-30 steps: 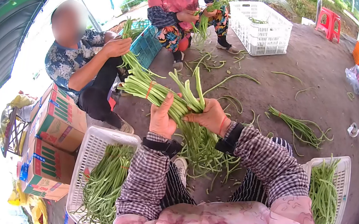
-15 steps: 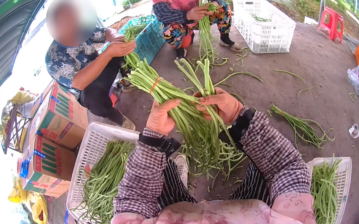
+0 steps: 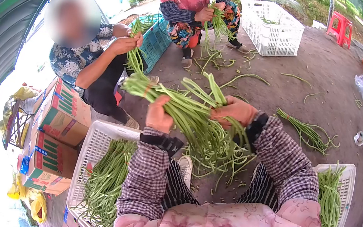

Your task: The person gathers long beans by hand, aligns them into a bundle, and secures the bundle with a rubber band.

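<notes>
My left hand (image 3: 159, 116) is closed round a bundle of long green beans (image 3: 186, 114), with a reddish band round its end at the upper left. A smaller bunch of long beans (image 3: 206, 89) is gripped in my right hand (image 3: 236, 113), its ends fanning up and its tails hanging down. The two lots touch and overlap between my hands, slightly blurred. Below them, loose long beans (image 3: 226, 159) lie heaped on the ground between my feet. A banded bundle (image 3: 306, 131) rests on the ground to the right.
White crates of beans stand at my left (image 3: 84, 165) and right (image 3: 348, 183). Cardboard boxes (image 3: 63, 115) are stacked farther left. Two people sit opposite, handling beans, near a teal crate (image 3: 157, 47). Behind are a white crate (image 3: 272, 31) and a red stool (image 3: 340, 29).
My right hand has moved a little right and down with its bunch, and the bundle's banded end has tipped lower left. The person in pink has lowered their beans; the view has shifted slightly.
</notes>
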The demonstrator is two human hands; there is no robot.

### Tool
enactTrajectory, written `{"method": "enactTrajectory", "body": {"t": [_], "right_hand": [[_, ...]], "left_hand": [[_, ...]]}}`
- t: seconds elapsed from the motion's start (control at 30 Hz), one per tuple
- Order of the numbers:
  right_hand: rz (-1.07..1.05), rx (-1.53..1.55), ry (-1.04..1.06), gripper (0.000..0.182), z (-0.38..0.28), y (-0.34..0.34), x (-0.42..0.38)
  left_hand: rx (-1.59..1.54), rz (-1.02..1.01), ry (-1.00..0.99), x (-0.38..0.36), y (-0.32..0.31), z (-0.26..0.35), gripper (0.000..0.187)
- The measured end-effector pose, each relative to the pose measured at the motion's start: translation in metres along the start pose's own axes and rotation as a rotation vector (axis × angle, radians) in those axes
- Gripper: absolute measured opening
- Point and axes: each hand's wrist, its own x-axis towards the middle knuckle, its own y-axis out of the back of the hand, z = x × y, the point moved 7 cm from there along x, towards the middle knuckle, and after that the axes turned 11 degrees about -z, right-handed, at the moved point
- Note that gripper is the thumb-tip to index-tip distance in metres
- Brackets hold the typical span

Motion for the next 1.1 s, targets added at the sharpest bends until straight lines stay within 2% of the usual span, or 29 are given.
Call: {"method": "enactTrajectory", "body": {"t": [0.03, 0.1, 0.13, 0.23, 0.3, 0.4, 0.47, 0.5, 0.57, 0.63, 0.7, 0.83, 0.9, 1.0, 1.1], "right_hand": [[-0.001, 0.001, -0.003, 0.014, -0.001, 0.004, -0.011], [0.037, 0.172, 0.065, 0.011, -0.01, 0.012, -0.031], [0.04, 0.39, 0.226, 0.011, -0.02, 0.011, -0.036], [0.136, 0.4, 0.276, 0.013, -0.028, 0.007, -0.036], [0.109, 0.395, 0.293, 0.015, -0.022, 0.0, -0.025], [0.059, 0.354, 0.364, 0.016, -0.018, -0.017, -0.007], [0.24, -0.134, 0.358, 0.014, -0.021, -0.017, 0.0], [0.243, -0.134, 0.358, 0.014, -0.016, -0.018, 0.007], [0.304, -0.157, 0.487, 0.012, -0.015, -0.018, 0.013], [0.322, -0.142, 0.481, 0.013, -0.015, -0.017, 0.015], [0.377, -0.17, 0.639, 0.015, -0.021, -0.017, 0.015], [0.38, -0.234, 0.605, 0.022, -0.023, -0.017, 0.02], [0.467, -0.562, 0.434, 0.03, -0.026, -0.019, 0.017], [0.417, -0.619, 0.393, 0.036, -0.037, -0.016, 0.018], [0.317, -0.553, 0.341, 0.033, -0.048, -0.01, 0.014]], "left_hand": [[-0.218, -0.105, -0.066, 0.011, 0.006, 0.01, 0.015], [-0.17, -0.143, -0.09, 0.011, 0.017, 0.031, 0.016], [-0.162, -0.087, -0.136, 0.009, 0.02, 0.037, 0.018], [-0.194, -0.185, -0.132, 0.004, 0.005, 0.034, 0.019], [-0.211, -0.18, -0.139, -0.003, -0.009, 0.026, 0.021], [-0.181, -0.21, -0.102, -0.006, -0.024, 0.014, 0.024], [-0.166, -0.27, -0.094, 0.0, -0.025, 0.004, 0.023], [-0.15, -0.324, -0.093, 0.002, -0.028, 0.0, 0.021], [-0.116, -0.287, -0.055, 0.003, -0.028, -0.008, 0.024], [-0.064, -0.306, -0.099, 0.004, -0.03, -0.01, 0.025], [-0.054, -0.33, -0.079, 0.004, -0.03, -0.013, 0.021], [-0.061, -0.426, -0.09, -0.006, -0.047, -0.013, 0.023], [-0.067, -0.45, -0.095, -0.005, -0.045, -0.012, 0.024], [0.052, -0.41, -0.083, -0.005, -0.04, -0.009, 0.02], [0.173, -0.383, -0.074, -0.01, -0.043, -0.005, 0.02]]}}
